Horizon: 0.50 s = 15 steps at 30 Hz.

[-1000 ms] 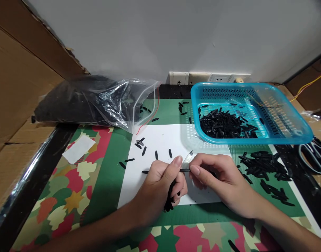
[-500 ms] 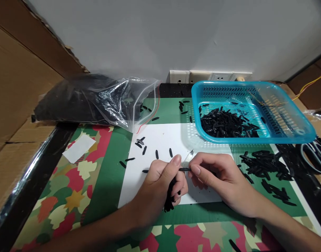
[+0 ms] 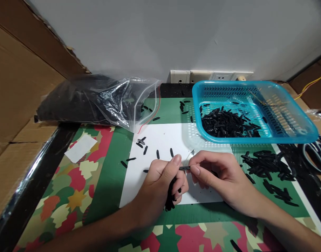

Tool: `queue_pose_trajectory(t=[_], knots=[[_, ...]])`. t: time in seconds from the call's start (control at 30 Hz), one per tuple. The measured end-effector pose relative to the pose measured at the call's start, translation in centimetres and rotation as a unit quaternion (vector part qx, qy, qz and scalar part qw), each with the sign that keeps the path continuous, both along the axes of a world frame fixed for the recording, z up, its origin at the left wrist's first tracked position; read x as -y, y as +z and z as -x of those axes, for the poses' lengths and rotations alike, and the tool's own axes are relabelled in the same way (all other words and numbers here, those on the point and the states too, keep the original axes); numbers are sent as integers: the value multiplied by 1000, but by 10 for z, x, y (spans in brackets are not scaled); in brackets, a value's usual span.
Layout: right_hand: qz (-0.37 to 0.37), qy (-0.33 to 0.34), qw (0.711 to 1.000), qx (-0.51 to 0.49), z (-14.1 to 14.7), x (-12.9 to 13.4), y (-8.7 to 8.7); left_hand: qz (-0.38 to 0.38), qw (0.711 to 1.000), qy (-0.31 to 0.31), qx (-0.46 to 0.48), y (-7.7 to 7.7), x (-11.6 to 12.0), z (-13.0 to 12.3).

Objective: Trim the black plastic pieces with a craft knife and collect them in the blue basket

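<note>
My left hand (image 3: 164,182) is closed around a bunch of slim black pieces (image 3: 170,199), whose ends stick out below the fist. Between its thumb and forefinger and the fingertips of my right hand (image 3: 215,175) spans one small black strip (image 3: 185,168), with small pale marks on the side facing me. My right thumb and forefinger pinch the strip's right end. A pointed metal blade (image 3: 191,154) shows just beyond the right fingers; its lower part is hidden, and I cannot tell whether that hand holds it. Under both hands lies a white sheet (image 3: 139,185) with several loose black pieces (image 3: 157,154).
A blue basket (image 3: 255,140) with many black pieces and some thin sticks stands back right. Black piles (image 3: 268,164) and scissors (image 3: 314,159) lie at the right. Back left is a zip bag (image 3: 113,101) of black material; a paper scrap (image 3: 81,148) lies left.
The strip between my fingers has turned slightly, so its marked side now shows. Both hands keep nearly the same place, and the whole view has shifted a little.
</note>
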State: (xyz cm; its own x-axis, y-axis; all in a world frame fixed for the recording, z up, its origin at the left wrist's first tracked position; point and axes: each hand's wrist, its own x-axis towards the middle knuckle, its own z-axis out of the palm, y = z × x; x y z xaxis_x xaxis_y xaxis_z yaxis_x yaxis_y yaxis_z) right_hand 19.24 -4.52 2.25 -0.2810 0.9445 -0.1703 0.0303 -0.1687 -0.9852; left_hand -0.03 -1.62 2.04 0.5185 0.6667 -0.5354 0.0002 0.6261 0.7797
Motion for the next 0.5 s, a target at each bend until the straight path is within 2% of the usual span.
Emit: queue_pose_trajectory(t=[0.5], knots=[[7,2,1000,2,0,0,0,-16,1000,0,13,0,2,1]])
